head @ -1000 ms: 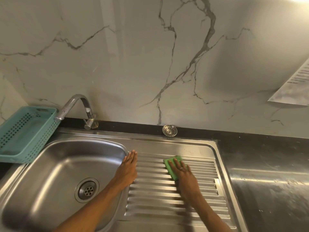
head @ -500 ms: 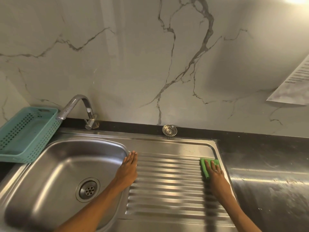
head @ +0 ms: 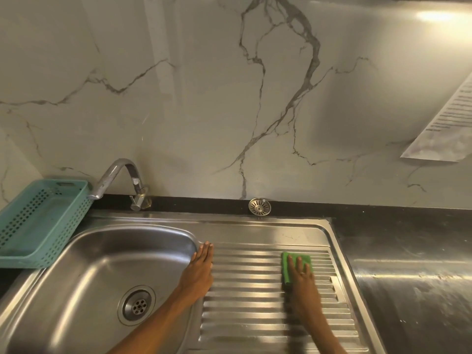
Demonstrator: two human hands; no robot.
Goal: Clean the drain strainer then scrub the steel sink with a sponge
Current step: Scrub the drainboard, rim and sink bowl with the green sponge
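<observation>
The steel sink (head: 107,251) has a basin on the left and a ribbed drainboard (head: 250,290) on the right. My right hand (head: 301,279) presses a green sponge (head: 286,267) flat on the right part of the drainboard. My left hand (head: 200,269) lies flat, fingers together, on the ridge between basin and drainboard, holding nothing. The round drain strainer (head: 259,206) leans on the black ledge against the wall behind the drainboard. The basin's drain (head: 136,305) is uncovered.
A curved tap (head: 120,180) stands behind the basin. A teal perforated plastic basket (head: 38,226) sits at the left. The dark wet countertop (head: 413,277) runs to the right. A printed paper sheet (head: 444,129) hangs on the marble wall.
My right hand swept the sponge from mid-drainboard to its right edge, then back a little leftward. The left hand stayed in place.
</observation>
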